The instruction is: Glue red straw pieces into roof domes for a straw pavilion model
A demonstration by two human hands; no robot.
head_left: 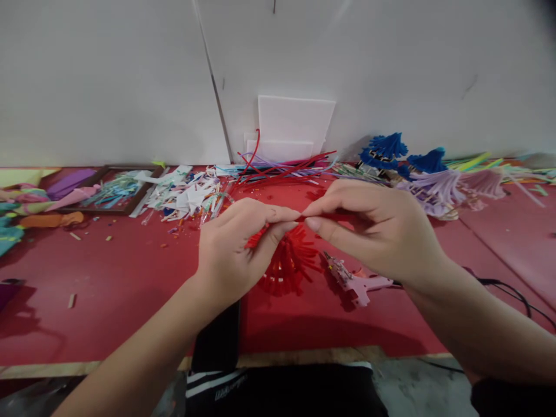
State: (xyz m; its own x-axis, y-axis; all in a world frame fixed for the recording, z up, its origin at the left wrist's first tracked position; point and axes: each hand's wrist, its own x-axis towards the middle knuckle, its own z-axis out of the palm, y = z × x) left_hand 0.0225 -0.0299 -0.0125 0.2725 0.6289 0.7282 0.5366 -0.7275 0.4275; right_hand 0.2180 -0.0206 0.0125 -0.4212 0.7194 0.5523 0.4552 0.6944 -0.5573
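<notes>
My left hand point(243, 249) and my right hand point(377, 231) meet fingertip to fingertip above the table. Both pinch a thin red pipe cleaner point(343, 218), mostly covered by the fingers; a short stretch shows inside my right hand. Below them, a red fringed, fan-like piece point(289, 263) made of many thin red stems lies on the table, partly behind my left hand. A pink glue gun point(360, 285) rests on its side under my right hand, its nozzle pointing up and left.
Loose pipe cleaners point(286, 168) lie along the wall before white boards point(295, 121). Blue point(384, 153) and lilac fringed pieces point(438, 185) sit at back right. White scraps point(186, 194) and a brown frame point(125, 205) are at left. A black phone-like slab point(217, 341) lies at the front edge; a black cable point(508, 284) runs right.
</notes>
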